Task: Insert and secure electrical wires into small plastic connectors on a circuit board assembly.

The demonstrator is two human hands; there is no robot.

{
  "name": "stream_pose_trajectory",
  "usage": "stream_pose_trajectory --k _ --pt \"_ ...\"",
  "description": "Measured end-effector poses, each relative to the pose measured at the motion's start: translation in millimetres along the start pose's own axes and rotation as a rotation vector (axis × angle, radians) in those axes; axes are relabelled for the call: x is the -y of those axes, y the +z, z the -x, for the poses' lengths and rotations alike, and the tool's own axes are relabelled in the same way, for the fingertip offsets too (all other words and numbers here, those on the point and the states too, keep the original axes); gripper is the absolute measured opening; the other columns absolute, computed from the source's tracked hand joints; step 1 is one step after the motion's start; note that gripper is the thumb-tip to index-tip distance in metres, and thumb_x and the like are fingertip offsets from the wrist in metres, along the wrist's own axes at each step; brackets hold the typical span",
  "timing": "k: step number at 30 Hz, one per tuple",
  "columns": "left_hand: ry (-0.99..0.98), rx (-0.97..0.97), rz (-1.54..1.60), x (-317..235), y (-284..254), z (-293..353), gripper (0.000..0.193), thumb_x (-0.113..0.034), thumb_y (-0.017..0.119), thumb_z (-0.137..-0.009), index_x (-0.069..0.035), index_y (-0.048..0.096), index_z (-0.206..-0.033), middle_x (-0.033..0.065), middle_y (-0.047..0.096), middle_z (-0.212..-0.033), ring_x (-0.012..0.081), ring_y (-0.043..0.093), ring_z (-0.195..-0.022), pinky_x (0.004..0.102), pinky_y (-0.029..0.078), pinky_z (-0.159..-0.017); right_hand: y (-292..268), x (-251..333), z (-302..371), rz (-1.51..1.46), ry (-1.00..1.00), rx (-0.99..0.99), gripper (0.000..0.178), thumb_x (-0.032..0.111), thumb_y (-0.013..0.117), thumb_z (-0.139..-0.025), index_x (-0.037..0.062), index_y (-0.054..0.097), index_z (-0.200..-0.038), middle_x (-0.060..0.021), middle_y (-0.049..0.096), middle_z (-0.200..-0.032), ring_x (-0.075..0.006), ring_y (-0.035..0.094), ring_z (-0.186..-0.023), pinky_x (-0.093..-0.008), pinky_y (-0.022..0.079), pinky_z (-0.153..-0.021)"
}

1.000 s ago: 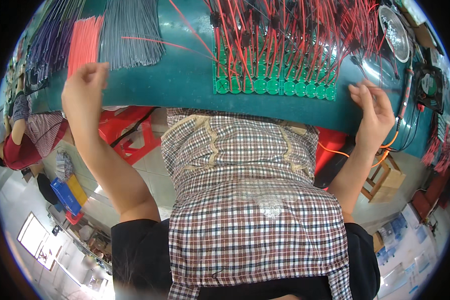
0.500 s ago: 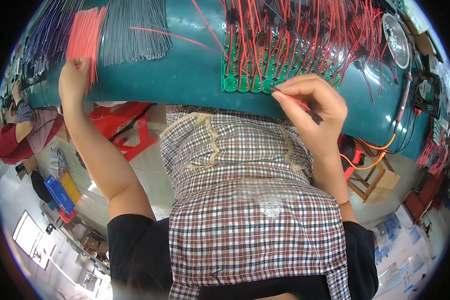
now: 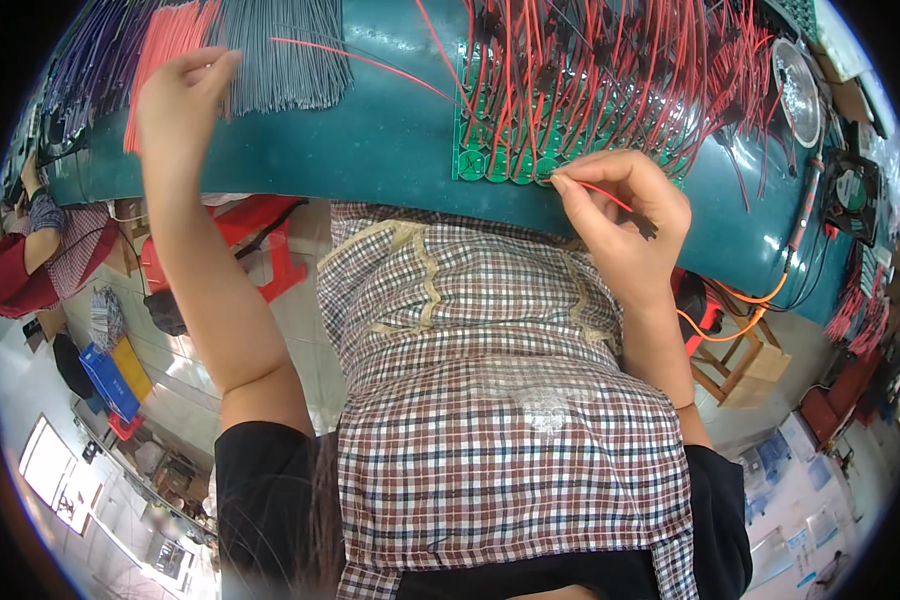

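Note:
My left hand (image 3: 178, 105) is raised over the seam between the bundle of red wires (image 3: 178, 30) and the bundle of grey wires (image 3: 288, 60). Its thumb and fingers are pinched together, but whether anything is between them I cannot make out. At the near edge of the green circuit boards (image 3: 473, 163), my right hand (image 3: 630, 200) pinches a red wire (image 3: 602, 194) between thumb and forefinger. That wire runs back across the palm, where a small dark piece shows by the curled fingers. Many red and black wires (image 3: 590, 70) stand up from the boards.
One loose red wire (image 3: 365, 62) lies across the green table (image 3: 370, 160). Dark purple wires (image 3: 85, 70) are at the far left. On the right sit a metal bowl (image 3: 796, 95), a soldering iron (image 3: 803, 215) with an orange cord, and a small fan (image 3: 852, 198). Another person (image 3: 45, 250) works at left.
My left hand has moved up and to the right, from the red bundle's near end toward the grey wires. My right hand stays nearly in place, still pinching its red wire.

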State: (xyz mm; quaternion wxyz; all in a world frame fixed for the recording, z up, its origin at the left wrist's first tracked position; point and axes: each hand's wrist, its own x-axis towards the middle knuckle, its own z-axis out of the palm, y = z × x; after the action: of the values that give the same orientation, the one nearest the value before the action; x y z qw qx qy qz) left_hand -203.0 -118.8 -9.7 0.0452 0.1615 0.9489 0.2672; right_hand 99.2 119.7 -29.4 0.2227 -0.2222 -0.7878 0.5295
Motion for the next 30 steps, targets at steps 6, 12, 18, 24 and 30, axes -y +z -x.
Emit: stream_pose_trajectory --k 6,12,18,24,30 --pt "-0.009 0.147 0.084 -17.5 16.9 -2.1 0.033 -0.027 0.073 -0.086 0.004 0.072 -0.096 0.0046 0.066 -0.072 0.0094 0.059 -0.063 0.0257 0.047 -0.058 0.7 -1.6 1.4 -0.019 -0.026 0.034 0.012 -0.003 0.076 -0.076 0.0031 0.068 -0.083 -0.0009 0.067 -0.076 -0.0021 0.051 -0.054 -0.0176 0.037 -0.047" --pt "-0.043 0.164 0.155 -13.3 16.4 -3.3 0.033 -0.026 0.072 -0.087 0.005 0.069 -0.096 0.0045 0.065 -0.074 0.009 0.058 -0.062 0.0243 0.046 -0.055 2.6 3.9 0.8 -0.022 -0.031 0.035 0.014 -0.009 0.072 -0.075 0.0005 0.065 -0.082 -0.0028 0.065 -0.078 -0.0026 0.05 -0.052 -0.0186 0.036 -0.046" --pt "-0.141 0.015 0.344 -23.7 5.3 23.8 0.033 -0.023 0.074 -0.087 0.006 0.069 -0.101 0.0074 0.069 -0.084 0.0101 0.062 -0.07 0.0228 0.051 -0.065 1.7 9.0 -1.3 0.078 -0.126 0.062 0.016 -0.009 0.071 -0.074 0.0022 0.065 -0.084 -0.0045 0.065 -0.077 -0.0072 0.054 -0.053 -0.0217 0.04 -0.046" --pt "-0.101 -0.122 0.572 -38.0 -0.3 64.7 0.023 -0.012 0.071 -0.092 0.005 0.068 -0.105 0.0073 0.07 -0.099 0.0107 0.065 -0.082 0.0224 0.055 -0.073 0.7 18.0 -7.6 0.301 -0.265 0.122 0.022 -0.004 0.073 -0.074 0.0066 0.063 -0.091 -0.0046 0.066 -0.078 -0.0178 0.064 -0.061 -0.0288 0.049 -0.052" --pt "0.01 -0.099 0.617 -59.6 13.8 112.9 0.016 -0.008 0.067 -0.094 0.006 0.065 -0.103 0.0079 0.069 -0.099 0.0114 0.066 -0.082 0.023 0.055 -0.07 0.4 22.3 -9.1 0.416 -0.23 0.154 0.034 -0.003 0.078 -0.076 0.0044 0.058 -0.103 -0.0019 0.069 -0.08 -0.0029 0.048 -0.049 -0.02 0.035 -0.044"
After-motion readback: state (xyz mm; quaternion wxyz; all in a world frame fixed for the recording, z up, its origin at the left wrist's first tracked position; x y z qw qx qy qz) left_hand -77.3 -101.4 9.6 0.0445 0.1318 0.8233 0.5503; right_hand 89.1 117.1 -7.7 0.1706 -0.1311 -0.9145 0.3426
